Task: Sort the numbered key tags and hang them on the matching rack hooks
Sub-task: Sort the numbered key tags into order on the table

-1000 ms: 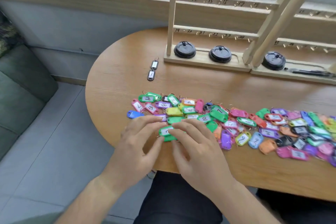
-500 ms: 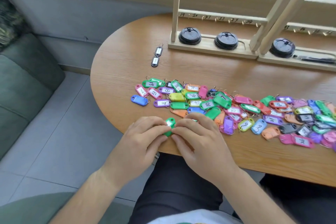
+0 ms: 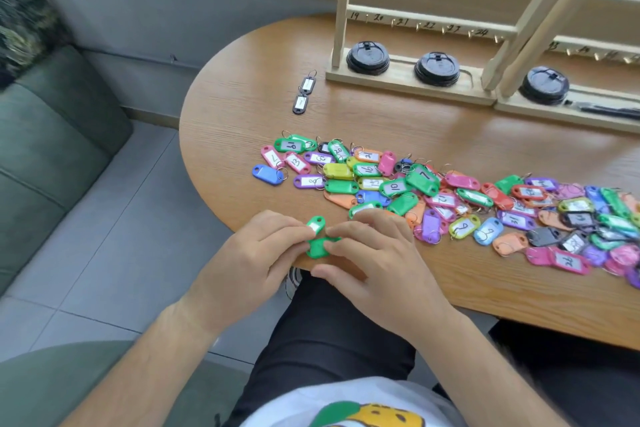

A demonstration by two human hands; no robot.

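Pinched between left hand (image 3: 256,253) and right hand (image 3: 375,258): 2 green plastic key tags (image 3: 318,248), crossed; wooden hook rack (image 3: 429,15) well beyond.

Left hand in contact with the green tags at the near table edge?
Touching. Head view: the left hand pinches the green tags from the left with its fingertips, no gap showing; the right hand holds their other side.

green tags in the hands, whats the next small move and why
Probably ease the two green tags apart and turn one label up: the left hand and right hand both pinch them at the near edge of the table, they overlap, and no number is readable yet for the rack.
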